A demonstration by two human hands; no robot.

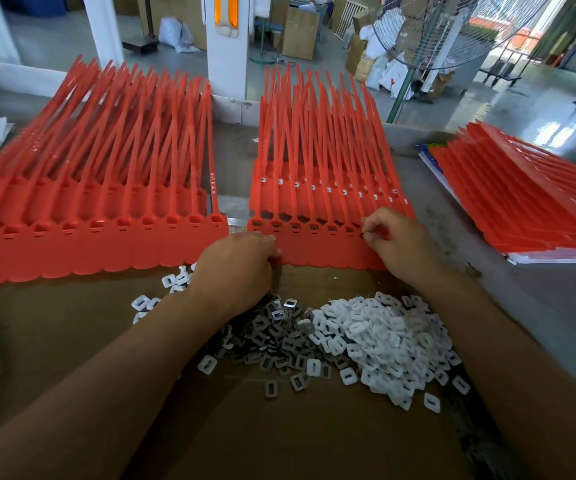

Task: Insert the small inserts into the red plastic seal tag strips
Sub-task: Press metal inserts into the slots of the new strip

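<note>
Big wire fan [452, 32] stood past the table [470, 223], brown boxes [300, 29] and white sacks [380, 71] sat on the floor [528, 98]

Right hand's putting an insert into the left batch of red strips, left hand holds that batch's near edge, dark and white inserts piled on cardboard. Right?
Wrong batch. The head view shows the right hand pinching a small dark insert at the middle batch of red strips; the left hand holds that batch's near edge. Dark inserts and white inserts are piled on the cardboard.
</note>
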